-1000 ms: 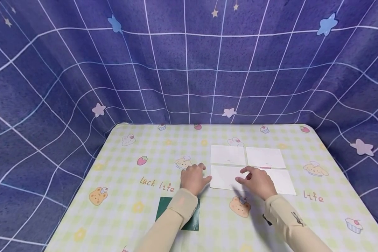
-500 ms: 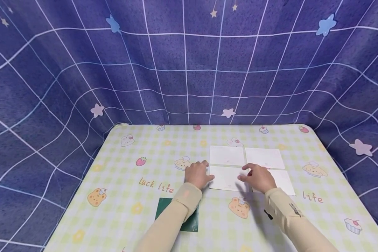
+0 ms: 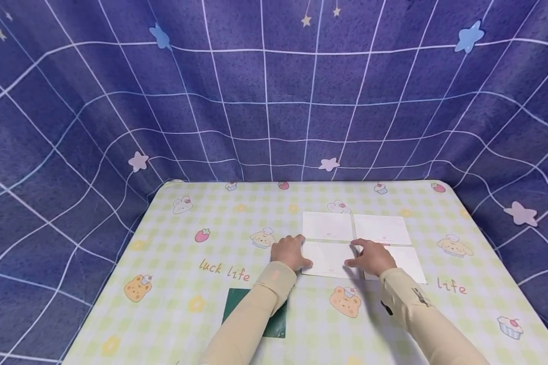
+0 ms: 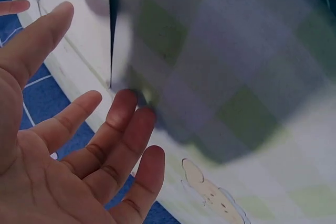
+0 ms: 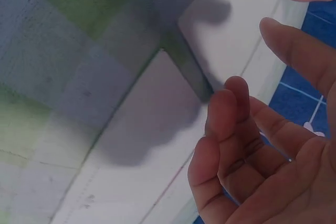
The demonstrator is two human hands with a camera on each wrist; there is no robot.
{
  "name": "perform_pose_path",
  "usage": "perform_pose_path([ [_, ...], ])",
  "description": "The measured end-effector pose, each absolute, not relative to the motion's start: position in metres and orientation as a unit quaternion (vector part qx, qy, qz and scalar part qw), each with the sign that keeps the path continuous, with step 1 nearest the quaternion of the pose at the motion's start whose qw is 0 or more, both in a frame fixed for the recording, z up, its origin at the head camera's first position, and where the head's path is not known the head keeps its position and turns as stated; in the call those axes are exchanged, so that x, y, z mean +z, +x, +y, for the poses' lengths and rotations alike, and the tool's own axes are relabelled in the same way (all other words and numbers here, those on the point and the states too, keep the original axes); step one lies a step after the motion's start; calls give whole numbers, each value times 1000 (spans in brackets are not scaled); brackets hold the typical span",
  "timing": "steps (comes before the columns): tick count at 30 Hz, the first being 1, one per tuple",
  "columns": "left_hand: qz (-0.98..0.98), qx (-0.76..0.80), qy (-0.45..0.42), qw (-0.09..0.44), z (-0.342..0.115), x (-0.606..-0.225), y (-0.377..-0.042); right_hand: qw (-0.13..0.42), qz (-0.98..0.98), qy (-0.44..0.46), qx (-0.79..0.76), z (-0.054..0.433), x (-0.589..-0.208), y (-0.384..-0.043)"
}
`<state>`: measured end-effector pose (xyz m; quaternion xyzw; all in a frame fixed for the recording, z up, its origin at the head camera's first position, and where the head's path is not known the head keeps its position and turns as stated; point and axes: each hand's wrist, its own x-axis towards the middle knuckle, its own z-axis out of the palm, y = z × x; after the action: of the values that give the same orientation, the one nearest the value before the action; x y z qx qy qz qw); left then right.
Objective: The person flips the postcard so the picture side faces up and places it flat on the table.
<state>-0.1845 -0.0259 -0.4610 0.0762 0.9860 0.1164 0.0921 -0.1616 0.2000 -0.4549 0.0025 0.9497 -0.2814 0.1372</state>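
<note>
Several white cards lie in two rows of two. The front-left card (image 3: 326, 259) sits between my hands. My left hand (image 3: 289, 252) is at its left edge, thumb overlapping the card's front left part in the head view. My right hand (image 3: 373, 257) is at the opposite edge, partly covering the front-right card (image 3: 408, 263). Spread, gently bent fingers show on the left hand (image 4: 79, 150) in its wrist view, holding nothing. Loosely bent fingers also show on the right hand (image 5: 262, 156), with nothing between them and the thumb. A dark green strip runs along one card's edge (image 4: 112, 30).
Behind lie the back-left card (image 3: 326, 226) and the back-right card (image 3: 383, 229). A dark green sheet (image 3: 276, 324) is partly hidden under the left forearm. A checked cloth with cartoon prints (image 3: 164, 314) covers the table. A blue grid curtain (image 3: 274, 116) surrounds its far sides.
My left hand has moved right, up to the front-left card's left edge. My right hand has shifted slightly right, uncovering more of that card. The cards look nearly unmoved.
</note>
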Motion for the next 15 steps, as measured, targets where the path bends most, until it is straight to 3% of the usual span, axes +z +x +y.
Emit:
perform_pose_path([
  [15,988,77,88,104,-21,-466,-186,140,952,35,-271,202,-466,-164],
])
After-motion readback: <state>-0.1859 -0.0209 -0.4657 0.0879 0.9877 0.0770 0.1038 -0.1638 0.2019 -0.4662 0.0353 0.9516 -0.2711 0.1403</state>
